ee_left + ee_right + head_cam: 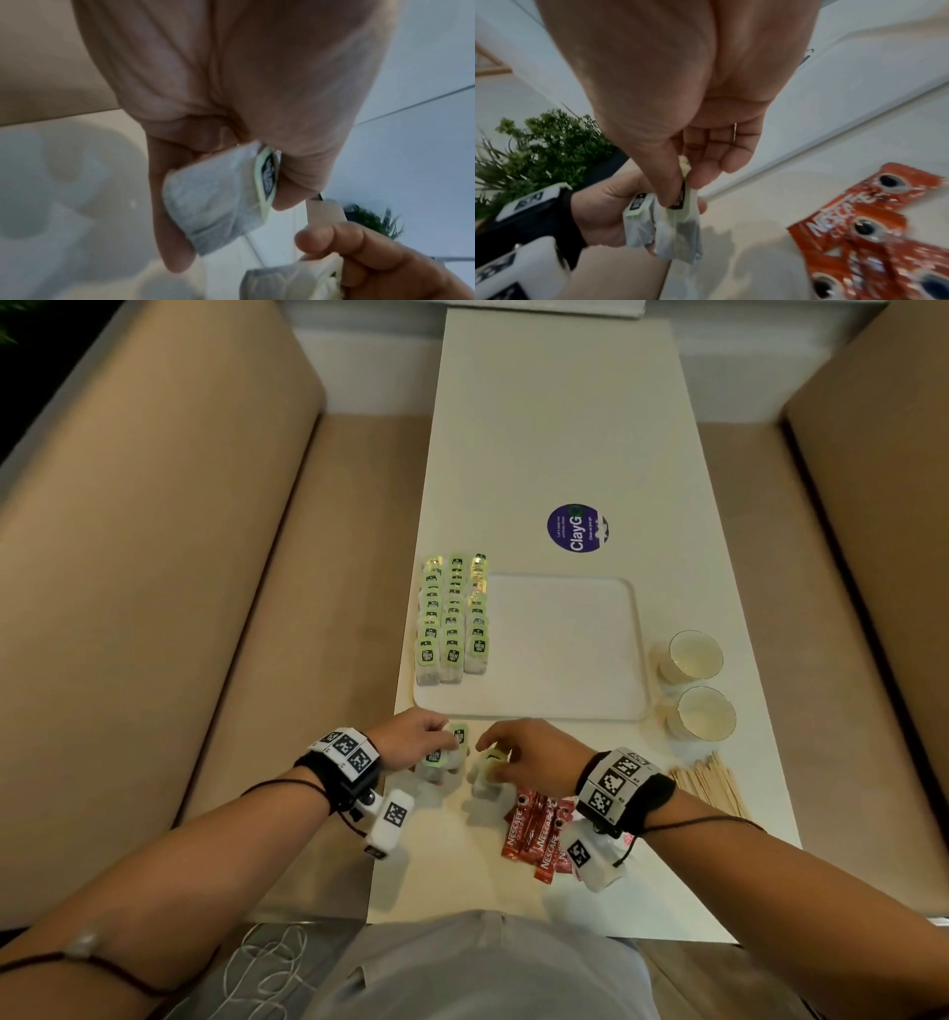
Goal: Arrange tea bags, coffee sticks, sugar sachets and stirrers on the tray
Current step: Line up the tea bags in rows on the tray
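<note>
A white tray (565, 649) lies mid-table, with three rows of green-tagged tea bags (452, 618) along its left side. Just in front of the tray, my left hand (416, 742) grips tea bags (447, 752), seen close as a white pouch with a green tag (218, 194). My right hand (534, 752) pinches another tea bag (488, 773) by its top, and that tea bag (680, 233) hangs beside the left hand's tea bags (639, 223). Red Nescafe coffee sticks (539, 834) lie under my right wrist. Wooden stirrers (711, 783) are piled at the right.
Two white cups (690, 654) (703, 713) stand right of the tray. A round purple sticker (577, 527) sits behind it. Beige sofa seats flank the narrow table (565, 428) on both sides. A green plant (539, 146) shows in the right wrist view.
</note>
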{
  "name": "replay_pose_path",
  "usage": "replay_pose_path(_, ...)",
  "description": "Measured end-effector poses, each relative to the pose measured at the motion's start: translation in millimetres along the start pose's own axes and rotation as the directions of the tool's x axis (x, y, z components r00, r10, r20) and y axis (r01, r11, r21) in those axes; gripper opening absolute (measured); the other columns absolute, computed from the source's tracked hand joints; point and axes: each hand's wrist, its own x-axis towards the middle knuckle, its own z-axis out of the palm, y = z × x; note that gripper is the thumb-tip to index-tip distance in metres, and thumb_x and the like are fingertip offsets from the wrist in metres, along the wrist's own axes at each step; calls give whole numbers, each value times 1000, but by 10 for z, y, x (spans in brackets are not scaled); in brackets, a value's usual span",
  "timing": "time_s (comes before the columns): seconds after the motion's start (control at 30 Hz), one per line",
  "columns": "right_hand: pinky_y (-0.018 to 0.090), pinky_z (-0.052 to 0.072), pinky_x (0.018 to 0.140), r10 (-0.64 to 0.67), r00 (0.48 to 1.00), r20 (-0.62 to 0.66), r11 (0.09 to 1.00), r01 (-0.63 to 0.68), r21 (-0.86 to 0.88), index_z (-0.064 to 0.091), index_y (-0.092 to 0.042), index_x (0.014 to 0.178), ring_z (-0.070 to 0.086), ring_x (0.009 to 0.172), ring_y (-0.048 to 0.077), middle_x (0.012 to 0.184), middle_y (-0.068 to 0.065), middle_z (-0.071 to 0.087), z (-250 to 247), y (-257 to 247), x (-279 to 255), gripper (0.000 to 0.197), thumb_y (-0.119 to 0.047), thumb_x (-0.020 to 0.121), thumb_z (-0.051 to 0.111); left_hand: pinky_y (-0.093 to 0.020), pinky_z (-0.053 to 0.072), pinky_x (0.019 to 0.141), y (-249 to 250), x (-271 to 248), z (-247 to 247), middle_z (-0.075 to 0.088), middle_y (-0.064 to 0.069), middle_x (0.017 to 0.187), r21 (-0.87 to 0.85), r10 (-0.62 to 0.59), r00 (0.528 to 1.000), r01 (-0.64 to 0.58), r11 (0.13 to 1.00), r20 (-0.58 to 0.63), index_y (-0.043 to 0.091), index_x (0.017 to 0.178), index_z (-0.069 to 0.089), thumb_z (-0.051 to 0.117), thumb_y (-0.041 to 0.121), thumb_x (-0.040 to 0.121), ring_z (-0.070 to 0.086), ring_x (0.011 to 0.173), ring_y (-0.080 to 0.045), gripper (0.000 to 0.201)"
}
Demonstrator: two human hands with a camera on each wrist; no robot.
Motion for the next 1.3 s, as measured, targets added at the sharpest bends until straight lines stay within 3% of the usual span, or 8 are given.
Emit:
replay_pose_path(0.17,21,50,75,-27,998,-64,997,31,73,68,-23,119,61,79,2,94,-12,66,-40,-88,154,30,-24,89,74,-46,52,64,102,-53,30,58,-17,79,-257,-55,996,70,964,63,3,89,63,68,26,87,54,70,-29,23)
replay_pose_path(0.27,26,52,75,-19,989,-145,993,35,111,70,-21,112,62,77,7,92,-7,70,-58,-98,249,24,-23,89,74,-41,60,58,163,-71,29,65,-19,95,-504,-79,992,118,855,97,5,106,60,59,11,98,68,76,-32,11)
replay_pose_path(0.4,20,48,72,-4,976,-218,993,29,112,70,-23,111,63,79,7,95,-7,69,-69,-102,377,21,-25,90,71,-39,59,56,234,-88,-12,70,-16,95,-609,-73,994,104,787,76,11,117,59,56,16,101,70,79,-33,17)
replay_pose_path(0.53,15,44,67,22,967,-255,989,16,148,68,-23,113,63,77,6,103,-7,69,-88,-109,486,22,-23,91,70,-36,60,61,218,-52,-63,71,-16,103,-528,-25,998,49,848,53,10,119,61,60,6,97,71,84,-29,22)
replay_pose_path(0.73,18,45,70,82,932,-352,972,2,233,64,-24,119,59,74,2,99,-11,65,-106,-100,581,29,-31,92,71,-29,58,59,207,42,-113,74,-8,92,-498,4,997,-44,866,-82,14,112,64,62,4,96,70,73,-20,19)
replay_pose_path(0.97,31,43,60,174,958,-229,968,-123,220,61,-16,69,51,57,11,64,0,60,2,6,682,46,-58,87,68,-28,58,61,199,127,-202,76,-4,90,-568,5,992,-77,819,-128,11,118,63,64,7,96,71,73,-18,23)
replay_pose_path(1.1,38,51,65,187,959,-211,964,-138,230,68,-7,83,55,62,17,76,13,69,1,33,764,44,-50,92,67,-28,59,60,151,196,-251,75,-10,98,-605,-16,992,-63,794,-125,10,118,62,61,9,97,72,75,-21,21)
replay_pose_path(1.3,31,39,57,284,915,-286,955,-244,166,54,-11,71,45,56,17,63,1,51,-124,126,934,40,-39,97,64,-28,60,60,6,227,-345,75,-15,99,-669,-97,985,-25,742,-145,7,116,64,58,7,99,73,79,-24,18)
